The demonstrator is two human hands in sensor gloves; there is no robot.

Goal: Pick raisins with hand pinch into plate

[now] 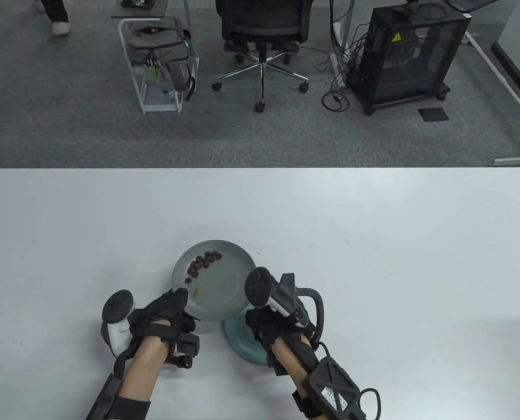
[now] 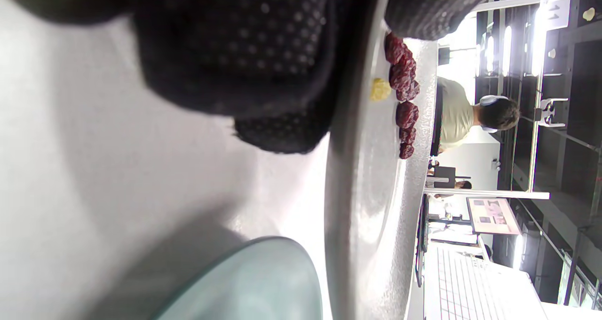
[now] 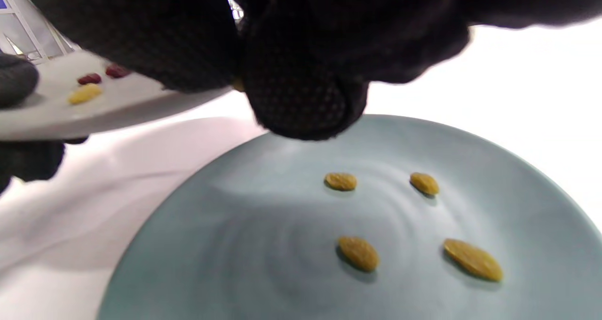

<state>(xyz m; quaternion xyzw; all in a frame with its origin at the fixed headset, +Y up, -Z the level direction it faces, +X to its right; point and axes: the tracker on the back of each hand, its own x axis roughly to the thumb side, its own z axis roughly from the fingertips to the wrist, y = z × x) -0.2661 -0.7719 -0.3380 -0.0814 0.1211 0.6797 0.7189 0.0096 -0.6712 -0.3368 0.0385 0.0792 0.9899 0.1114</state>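
A grey plate point(image 1: 233, 284) carries several dark red dried fruits point(image 1: 203, 262) and one yellow raisin point(image 1: 196, 292). My left hand point(image 1: 179, 299) grips its near-left rim, thumb on top and fingers point(image 2: 263, 66) beneath, and holds it tilted off the table. A blue-green plate point(image 1: 238, 343) lies just in front, with several yellow raisins point(image 3: 358, 253) on it. My right hand point(image 1: 260, 319) hovers over that plate. Its fingertips point(image 3: 291, 89) are pinched together, with a yellow speck of raisin point(image 3: 238, 83) between them. The grey plate point(image 3: 117, 103) is just to their left.
The white table point(image 1: 374, 262) stretches wide to the right and the far side. Beyond its far edge are carpet, an office chair point(image 1: 262, 26), a wire rack with a bag point(image 1: 159, 57) and a black cabinet point(image 1: 411, 52).
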